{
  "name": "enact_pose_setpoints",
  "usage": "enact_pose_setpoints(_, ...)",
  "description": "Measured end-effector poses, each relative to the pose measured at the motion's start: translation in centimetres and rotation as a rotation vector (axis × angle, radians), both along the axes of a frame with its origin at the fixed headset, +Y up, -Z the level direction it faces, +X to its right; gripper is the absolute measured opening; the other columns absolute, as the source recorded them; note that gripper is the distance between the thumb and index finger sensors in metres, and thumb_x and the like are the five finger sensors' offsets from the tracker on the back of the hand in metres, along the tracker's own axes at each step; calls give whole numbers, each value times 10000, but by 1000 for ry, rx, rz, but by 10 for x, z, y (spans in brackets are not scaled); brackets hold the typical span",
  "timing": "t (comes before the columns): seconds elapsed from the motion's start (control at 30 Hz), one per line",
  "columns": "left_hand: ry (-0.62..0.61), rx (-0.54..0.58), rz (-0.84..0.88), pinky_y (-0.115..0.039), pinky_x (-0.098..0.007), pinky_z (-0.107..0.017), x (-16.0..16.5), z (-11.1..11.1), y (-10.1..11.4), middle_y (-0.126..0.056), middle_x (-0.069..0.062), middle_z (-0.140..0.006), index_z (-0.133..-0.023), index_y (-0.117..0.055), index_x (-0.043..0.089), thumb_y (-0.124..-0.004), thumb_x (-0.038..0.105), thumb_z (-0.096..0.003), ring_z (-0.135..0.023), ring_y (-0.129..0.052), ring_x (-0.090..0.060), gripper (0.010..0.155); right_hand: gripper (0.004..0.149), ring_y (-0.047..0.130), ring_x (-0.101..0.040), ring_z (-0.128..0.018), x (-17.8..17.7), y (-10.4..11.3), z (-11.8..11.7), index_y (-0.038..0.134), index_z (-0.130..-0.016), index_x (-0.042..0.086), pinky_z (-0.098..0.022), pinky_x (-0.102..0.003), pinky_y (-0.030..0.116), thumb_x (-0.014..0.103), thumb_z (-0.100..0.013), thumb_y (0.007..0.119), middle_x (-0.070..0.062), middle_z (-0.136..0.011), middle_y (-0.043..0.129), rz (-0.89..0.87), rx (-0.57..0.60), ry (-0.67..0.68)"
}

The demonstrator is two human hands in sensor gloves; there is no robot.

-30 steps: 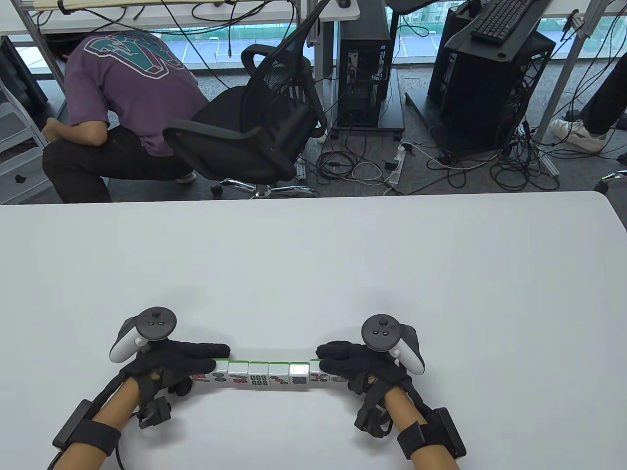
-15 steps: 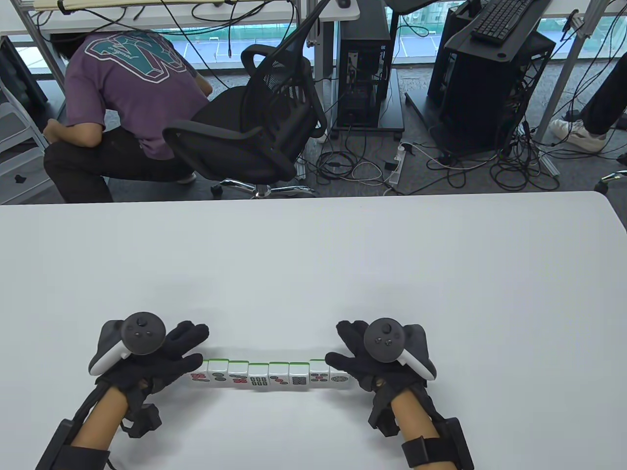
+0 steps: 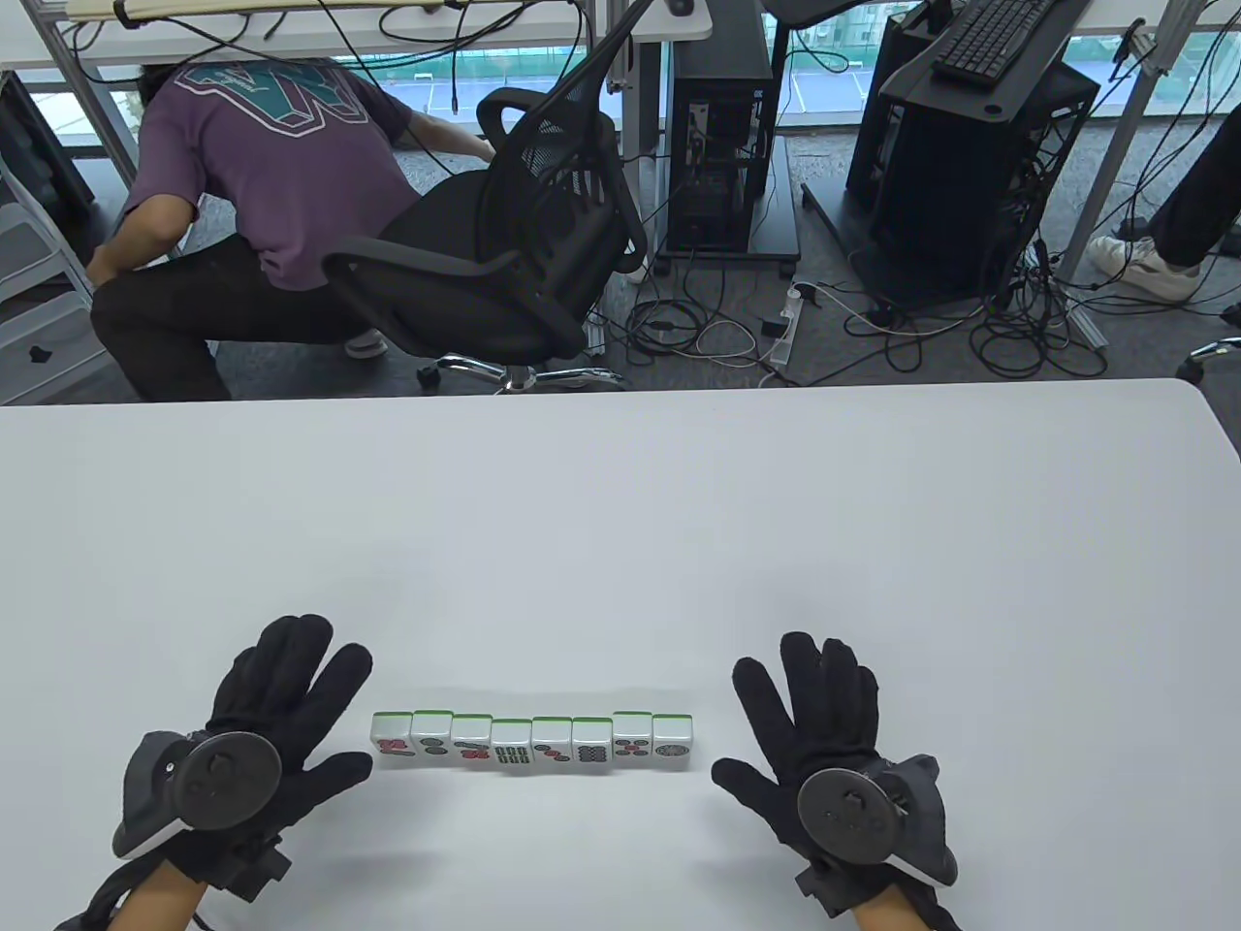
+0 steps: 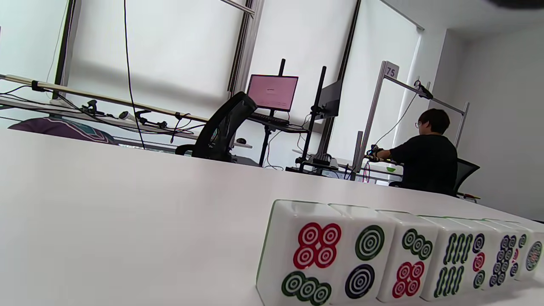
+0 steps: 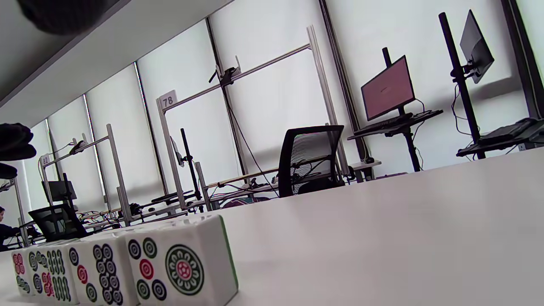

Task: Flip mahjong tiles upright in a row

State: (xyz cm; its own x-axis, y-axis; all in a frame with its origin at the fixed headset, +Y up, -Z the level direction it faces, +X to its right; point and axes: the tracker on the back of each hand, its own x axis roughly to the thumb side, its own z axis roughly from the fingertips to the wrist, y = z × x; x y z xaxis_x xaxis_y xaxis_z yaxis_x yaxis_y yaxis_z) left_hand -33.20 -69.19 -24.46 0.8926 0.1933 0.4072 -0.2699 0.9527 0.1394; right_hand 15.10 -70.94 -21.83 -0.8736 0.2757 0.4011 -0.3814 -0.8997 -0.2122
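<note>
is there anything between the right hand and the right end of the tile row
No. In the table view only bare white table separates the right hand from the last tile of the mahjong tile row; the hand does not touch it.

Both hands wear black fabric sensor gloves covering every finger. The left hand carries a round dark grey tracker strapped to its back, with a paler grey edge, and a black cable trails at the wrist. The right hand bears a matching dark grey tracker disc.
</note>
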Motion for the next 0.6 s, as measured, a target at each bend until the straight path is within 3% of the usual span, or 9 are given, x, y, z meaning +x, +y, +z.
enact_pose_setpoints(0.1, 16, 34, -34, -20, -563, -852, 3, 1, -10, 87, 236, -1118, -1022, -213, 536, -607, 740, -307, -1144, 83, -158, 842, 821, -86, -489, -906, 2, -8, -1, 73, -1015, 428, -670, -717, 111, 651, -443, 619, -35, -1084, -121, 45, 22, -25)
enact_pose_setpoints(0.23, 64, 20, -120, 111, -543, -811, 3, 1, -23, 165, 271, -1072, -1000, -140, 565, -601, 750, -295, -1094, 210, -102, 862, 884, -112, -466, -898, 1, -13, 0, 34, -977, 451, -659, -713, 83, 623, -414, 694, -20, -1060, -147, 131, 62, -58)
enact_pose_setpoints(0.4, 76, 31, -142, 105, -545, -809, 0, 4, -28, 164, 266, -1073, -999, -132, 562, -598, 755, -294, -1095, 201, -106, 867, 908, -103, -474, -897, -1, -11, 6, 22, -964, 450, -654, -721, 93, 613, -401, 715, -28, -1052, -149, 178, 116, -59)
enact_pose_setpoints(0.6, 71, 55, -111, 61, -554, -824, -5, 12, -22, 146, 255, -1086, -1003, -137, 558, -593, 760, -295, -1111, 161, -121, 866, 885, -102, -475, -898, -2, -13, 6, 16, -965, 445, -651, -725, 94, 629, -412, 682, -29, -1051, -152, 150, 96, -43)
